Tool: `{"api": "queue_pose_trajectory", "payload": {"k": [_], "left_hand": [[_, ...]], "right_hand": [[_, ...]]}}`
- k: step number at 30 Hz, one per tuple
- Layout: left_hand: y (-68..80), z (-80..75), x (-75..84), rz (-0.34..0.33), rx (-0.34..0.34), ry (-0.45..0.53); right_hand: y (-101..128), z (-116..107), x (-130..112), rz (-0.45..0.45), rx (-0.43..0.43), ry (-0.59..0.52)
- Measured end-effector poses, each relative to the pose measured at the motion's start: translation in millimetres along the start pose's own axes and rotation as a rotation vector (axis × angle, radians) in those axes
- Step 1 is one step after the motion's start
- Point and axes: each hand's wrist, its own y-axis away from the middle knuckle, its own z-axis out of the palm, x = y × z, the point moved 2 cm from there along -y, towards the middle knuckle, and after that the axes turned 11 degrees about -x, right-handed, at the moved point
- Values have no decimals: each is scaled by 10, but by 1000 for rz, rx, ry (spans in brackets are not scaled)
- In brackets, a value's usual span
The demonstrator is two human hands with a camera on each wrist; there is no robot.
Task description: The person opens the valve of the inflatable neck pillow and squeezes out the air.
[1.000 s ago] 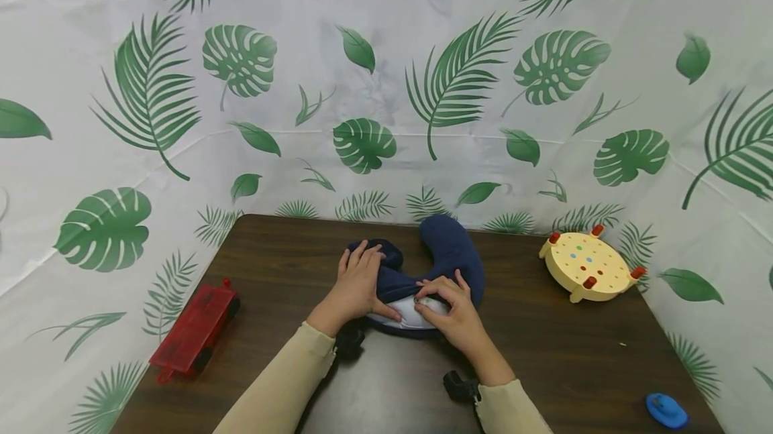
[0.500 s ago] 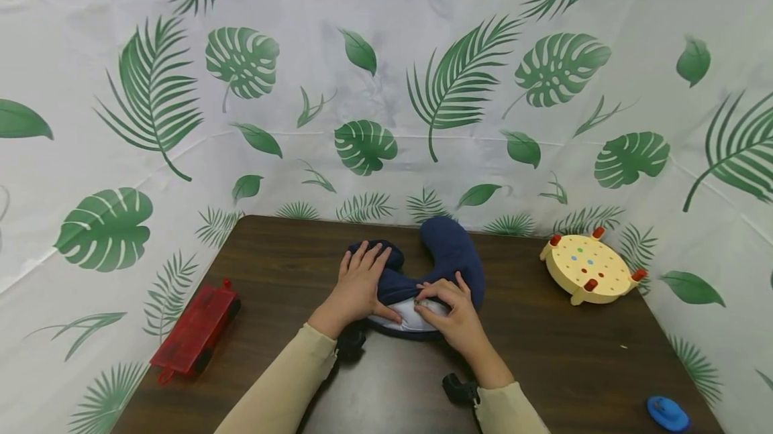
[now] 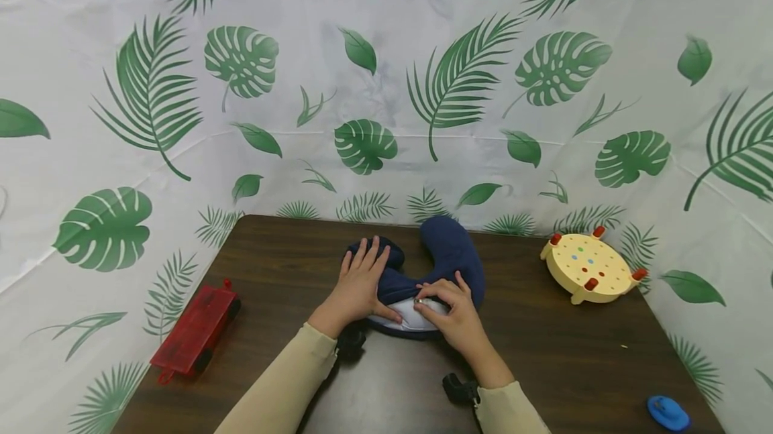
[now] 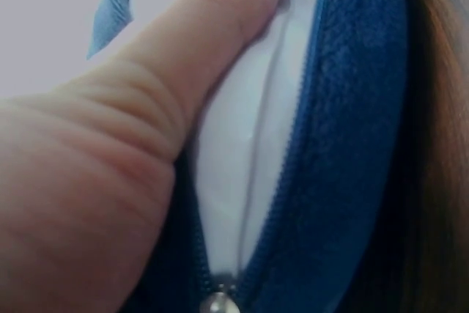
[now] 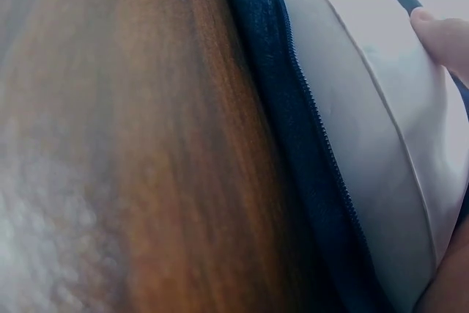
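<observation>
Fingers: left hand (image 3: 357, 283) is laid flat, fingers straight; right hand (image 3: 449, 310) is pinched on the zipper pull (image 3: 417, 300).
Pillow (image 3: 449, 256): navy, U-shaped, frame centre.
Opening: white inner cushion (image 3: 406, 314) is exposed.

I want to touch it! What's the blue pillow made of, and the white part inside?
The pillow cover looks like soft, fuzzy fleece: the left wrist view shows a napped pile beside the zipper. The white part seems a smooth, matte woven fabric, with a stitched seam across it.
</observation>
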Motion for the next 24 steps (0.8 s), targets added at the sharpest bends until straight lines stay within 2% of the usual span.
{"api": "queue_pose_trajectory", "payload": {"k": [24], "left_hand": [[-18,35,-17,-5,-10,-13]], "right_hand": [[-5,34,-35,5,10,-25]]}}
